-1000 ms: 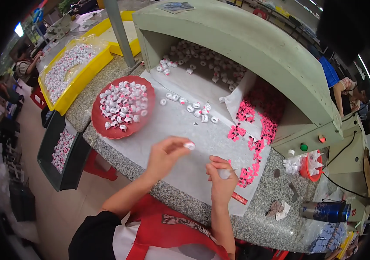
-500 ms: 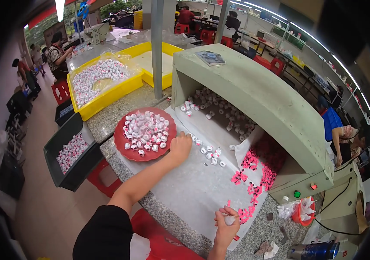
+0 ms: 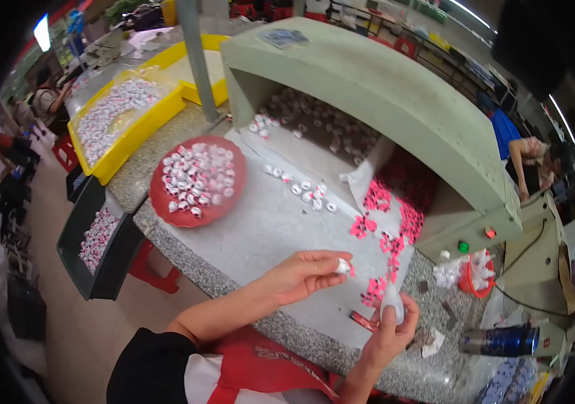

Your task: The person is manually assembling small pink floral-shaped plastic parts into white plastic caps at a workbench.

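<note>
My left hand (image 3: 307, 275) pinches a small white rounded piece (image 3: 343, 266) above the white sheet. In my right hand (image 3: 390, 333) is a small translucent white squeeze bottle (image 3: 392, 306), its narrow tip pointing up and away from me. Small flat pink pieces (image 3: 373, 291) are strewn just beyond it, trailing up to the opening of the pale green arched machine. A short red object (image 3: 363, 320) lies on the sheet beside my right hand. Several loose white pieces (image 3: 314, 195) sit farther back, and a red scalloped plate (image 3: 166, 214) at the left is heaped with white-and-pink ones.
The pale green machine (image 3: 368, 74) arches over the far side, with more pieces inside. Yellow trays (image 3: 129, 145) stand back left by a grey post (image 3: 196, 60); a dark bin (image 3: 109, 276) sits lower left. On the right are a red cup (image 3: 479, 279) and a blue tumbler (image 3: 499, 341).
My left hand has come from beside the red plate toward my right hand and now holds a white piece. The bottle in my right hand is now raised upright. The view has shifted.
</note>
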{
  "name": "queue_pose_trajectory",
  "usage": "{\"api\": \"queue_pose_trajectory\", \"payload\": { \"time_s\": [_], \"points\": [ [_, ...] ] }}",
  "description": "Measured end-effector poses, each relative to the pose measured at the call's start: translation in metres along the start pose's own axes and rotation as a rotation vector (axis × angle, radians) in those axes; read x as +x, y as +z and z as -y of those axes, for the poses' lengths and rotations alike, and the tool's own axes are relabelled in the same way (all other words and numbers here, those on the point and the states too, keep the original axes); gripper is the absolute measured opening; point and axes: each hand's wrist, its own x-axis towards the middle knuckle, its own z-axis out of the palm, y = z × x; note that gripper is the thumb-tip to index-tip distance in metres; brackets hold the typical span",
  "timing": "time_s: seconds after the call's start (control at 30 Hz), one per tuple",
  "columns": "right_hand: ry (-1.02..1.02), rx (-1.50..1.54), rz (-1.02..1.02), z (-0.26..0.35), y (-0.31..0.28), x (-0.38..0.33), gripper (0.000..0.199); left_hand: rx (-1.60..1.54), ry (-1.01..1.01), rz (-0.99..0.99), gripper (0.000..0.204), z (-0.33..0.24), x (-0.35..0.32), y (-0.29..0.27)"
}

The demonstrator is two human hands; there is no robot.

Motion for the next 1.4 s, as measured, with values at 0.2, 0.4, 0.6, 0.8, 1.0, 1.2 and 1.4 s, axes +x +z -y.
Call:
{"api": "queue_pose_trajectory", "payload": {
  "time_s": [0.2,0.4,0.6,0.8,1.0,1.2,1.4],
  "points": [
    [-0.407,-0.289,-0.135,0.02,0.003,-0.021,0.024,0.722,0.421,-0.078,0.036,0.007,-0.012,0.042],
    [-0.561,-0.435,0.085,0.029,-0.002,-0.03,0.023,0.893,0.66,-0.046,0.034,0.019,-0.014,0.041],
    [-0.707,-0.474,0.14,0.027,0.002,-0.025,0.025,0.818,0.611,-0.093,0.032,0.019,-0.018,0.043],
    [-0.636,-0.478,0.122,0.025,0.003,-0.026,0.021,0.861,0.648,-0.07,0.032,0.017,-0.017,0.041],
    [-0.56,-0.535,0.156,0.03,0.005,-0.027,0.017,0.92,0.652,-0.084,0.028,0.016,-0.018,0.04],
    [-0.633,-0.564,0.186,0.037,0.005,-0.02,0.017,0.972,0.667,-0.09,0.028,0.016,-0.018,0.039],
    [-0.527,-0.53,0.133,0.034,0.004,-0.027,0.014,0.867,0.615,-0.073,0.029,0.016,-0.019,0.039]
  ]
}}
